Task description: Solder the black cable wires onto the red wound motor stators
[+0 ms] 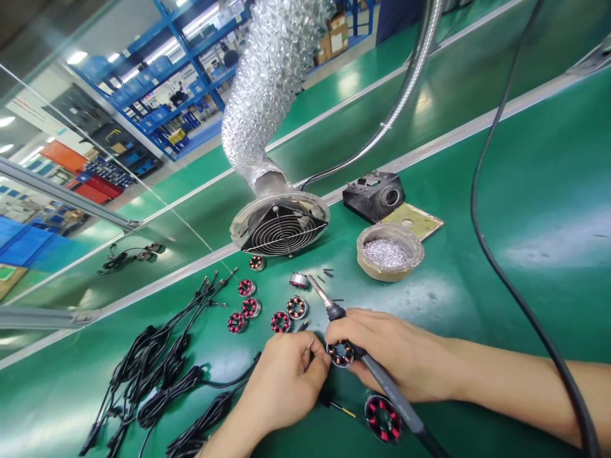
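My right hand (405,353) is closed round a soldering iron (389,385), whose metal tip points up and left. The same hand also steadies a small round motor stator (340,354) with copper windings. My left hand (289,378) pinches at the stator's left edge; a thin light strand shows by its fingers, but I cannot make out what it is. Below the hands lies a larger motor stator (383,418) with red windings, joined to a yellow and black wire (347,411). Several more small stators, such as a copper-wound one (296,308), lie beyond my hands.
Bundles of black cables (157,381) lie on the green bench at left. A round fume extractor (284,232) hangs from a foil duct (260,95). At right are a bowl of metal shavings (389,270), a black iron holder (373,196) and a hanging black cord (496,267).
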`<state>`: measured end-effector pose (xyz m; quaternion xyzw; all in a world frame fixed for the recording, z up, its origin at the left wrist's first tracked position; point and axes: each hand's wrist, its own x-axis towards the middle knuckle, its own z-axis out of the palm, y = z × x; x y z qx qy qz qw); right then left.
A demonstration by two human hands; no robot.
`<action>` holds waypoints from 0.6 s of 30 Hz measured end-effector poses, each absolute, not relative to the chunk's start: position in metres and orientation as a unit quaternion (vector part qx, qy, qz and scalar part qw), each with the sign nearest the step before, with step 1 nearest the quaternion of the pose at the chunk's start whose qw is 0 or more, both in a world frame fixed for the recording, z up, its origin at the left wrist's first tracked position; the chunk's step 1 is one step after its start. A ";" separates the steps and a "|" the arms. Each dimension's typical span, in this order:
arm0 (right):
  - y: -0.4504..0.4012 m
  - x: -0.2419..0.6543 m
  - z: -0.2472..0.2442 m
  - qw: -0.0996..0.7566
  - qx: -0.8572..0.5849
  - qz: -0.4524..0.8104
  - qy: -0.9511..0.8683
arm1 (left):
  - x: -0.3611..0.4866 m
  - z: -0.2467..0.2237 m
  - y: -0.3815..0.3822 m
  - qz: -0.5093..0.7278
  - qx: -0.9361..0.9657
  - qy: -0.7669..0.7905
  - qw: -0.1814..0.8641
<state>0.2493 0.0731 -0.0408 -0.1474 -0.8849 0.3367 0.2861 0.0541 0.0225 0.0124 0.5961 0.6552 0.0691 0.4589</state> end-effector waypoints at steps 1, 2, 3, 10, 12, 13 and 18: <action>0.073 0.250 -0.041 0.284 -0.151 0.334 -0.886 | 0.054 0.010 0.023 0.095 0.578 0.648 0.487; 0.073 0.250 -0.040 0.283 -0.153 0.333 -0.886 | 0.052 0.008 0.023 0.125 0.553 0.641 0.517; 0.073 0.250 -0.040 0.284 -0.154 0.332 -0.886 | 0.050 0.006 0.024 0.157 0.523 0.635 0.546; 0.073 0.249 -0.039 0.293 -0.157 0.320 -0.887 | 0.043 0.010 0.019 0.139 0.515 0.659 0.531; 0.073 0.249 -0.039 0.293 -0.155 0.323 -0.886 | 0.047 0.012 0.016 0.083 0.552 0.669 0.491; 0.073 0.249 -0.039 0.292 -0.154 0.327 -0.886 | 0.048 0.012 0.015 0.074 0.556 0.669 0.488; 0.073 0.250 -0.038 0.287 -0.158 0.331 -0.885 | 0.043 0.010 0.020 0.132 0.513 0.643 0.553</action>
